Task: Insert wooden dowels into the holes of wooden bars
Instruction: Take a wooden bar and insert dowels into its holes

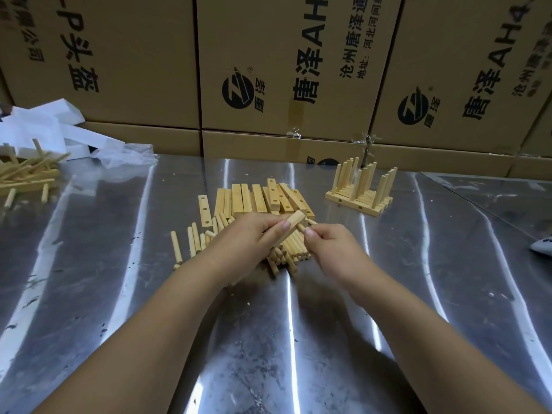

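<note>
I see the left hand [254, 231] curled around one pale wooden bar with square ends [294, 224]. The thumb sits on top of the bar and the fingers are under it. The bar is lifted off the table and tilted, with its far end higher.

The right hand [331, 243] pinches a short round wooden dowel [301, 228] between thumb and fingers. Only the tip of the dowel shows. It is right beside the held bar, on its lower side. I cannot tell if the tip is in a hole.

Both hands are above a pile of loose round wooden dowels [194, 240] that lie on the shiny metal table [119, 264]. Just behind the hands is a heap of plain wooden bars with small round holes [257, 198]. Some lie flat and some lean on each other.

To the right and further back is a group of finished bars with dowels standing up [358, 186]. It is well apart from the hands.

At the far left edge I see another heap of thin wooden sticks [27, 174]. White foam pieces [44, 127] and a crumpled clear plastic sheet [125, 156] lie near it. A wall of brown cardboard boxes with black print [283, 70] stands along the back of the table.
</note>
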